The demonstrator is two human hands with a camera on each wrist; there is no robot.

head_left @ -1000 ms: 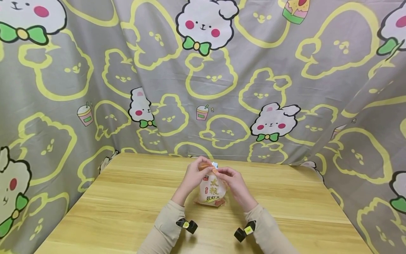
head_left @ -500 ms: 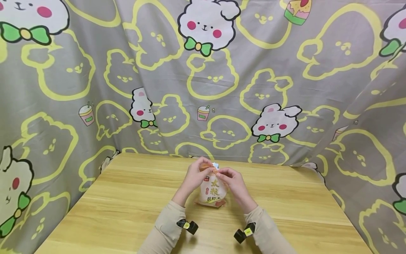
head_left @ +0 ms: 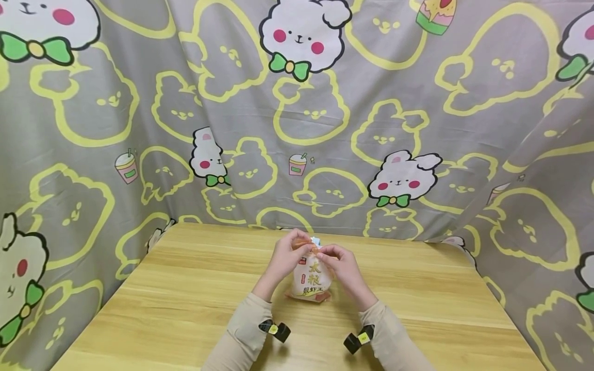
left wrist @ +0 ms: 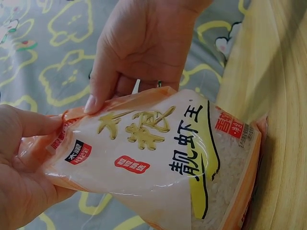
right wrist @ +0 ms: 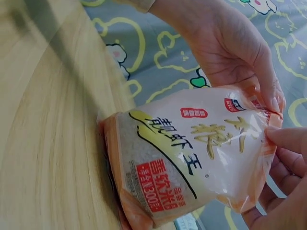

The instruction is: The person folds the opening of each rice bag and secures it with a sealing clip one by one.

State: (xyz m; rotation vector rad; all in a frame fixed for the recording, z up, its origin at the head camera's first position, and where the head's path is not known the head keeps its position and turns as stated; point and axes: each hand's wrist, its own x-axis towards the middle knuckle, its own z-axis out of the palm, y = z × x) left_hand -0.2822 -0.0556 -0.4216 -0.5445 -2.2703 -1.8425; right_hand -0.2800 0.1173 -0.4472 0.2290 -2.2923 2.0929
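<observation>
A small clear-and-orange plastic bag of rice (head_left: 310, 281) with gold and black lettering stands upright on the wooden table, between both hands. My left hand (head_left: 289, 255) pinches the bag's top edge from the left, thumb in front and fingers behind. From the right, my right hand (head_left: 342, 262) pinches the same top edge with thumb and fingers. In the right wrist view the thumbs meet close together at the orange top of the rice bag (right wrist: 192, 148). Just behind the top shows a small blue and white object (head_left: 316, 241), mostly hidden by the bag and hands.
The light wooden table (head_left: 417, 288) spreads out around the bag. A grey curtain (head_left: 325, 129) with rabbit drawings hangs along its back and sides. A black wrist camera (head_left: 275, 330) is strapped to the left sleeve, and another black camera (head_left: 359, 338) to the right.
Both hands stay at the bag's top, with only slight shifts of the fingertips along the orange edge. The bag stays in place.
</observation>
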